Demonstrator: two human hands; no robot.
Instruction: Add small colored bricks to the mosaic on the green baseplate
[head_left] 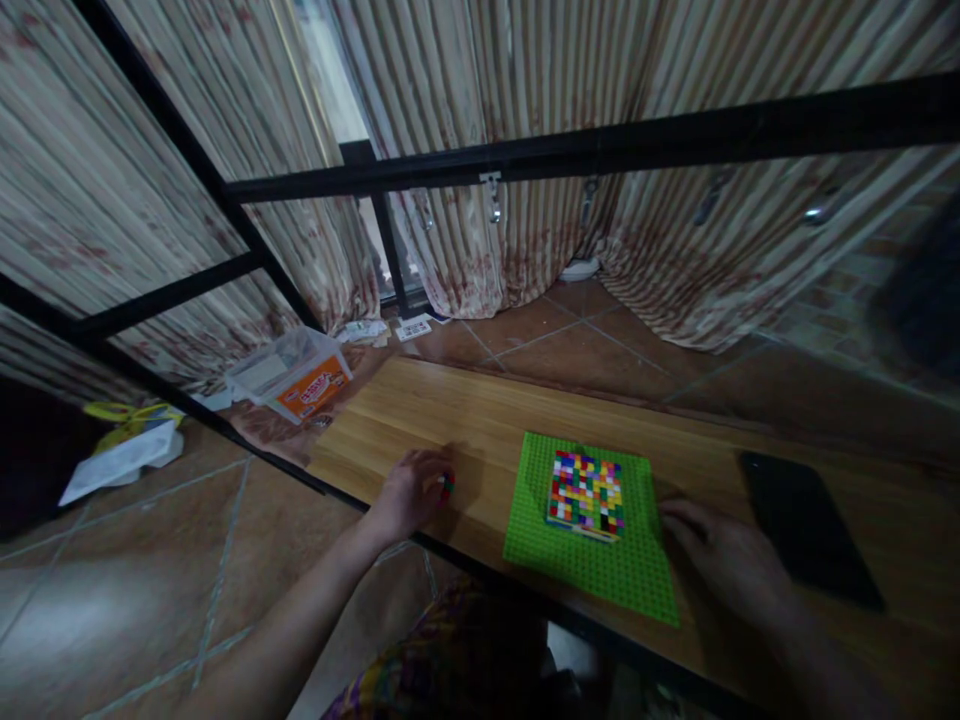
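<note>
Curled loosely around a few small bricks (pixel 447 485), the left hand (pixel 409 492) rests on the wooden tabletop (pixel 465 415) near its front left corner; red and green pieces show at the fingertips, though how many it has hold of is too small to tell. Those bricks sit well to the left of the green baseplate (pixel 592 555), with bare wood between them.

On the baseplate, a little past its middle, lies a square patch of multicoloured bricks (pixel 586 492) — red, yellow, white, blue and green set in close rows, with one dark gap near the lower right corner. Studded green board shows all round the patch, widest along the near edge.

Just beside the baseplate's right edge lies the right hand (pixel 724 555), palm down on the wood, fingers relaxed and closed on nothing; its fingertips come up to the board's edge, but whether they touch it cannot be made out in the dim light. A flat black slab (pixel 806 530) — likely a phone or tablet — lies on the table just right of that hand.

Beyond the table's left end, on the tiled floor (pixel 592 350), stands a clear plastic box with an orange label (pixel 294 375). Striped curtains (pixel 525 130) hang behind, and a black metal frame (pixel 600 150) crosses in front of them.
</note>
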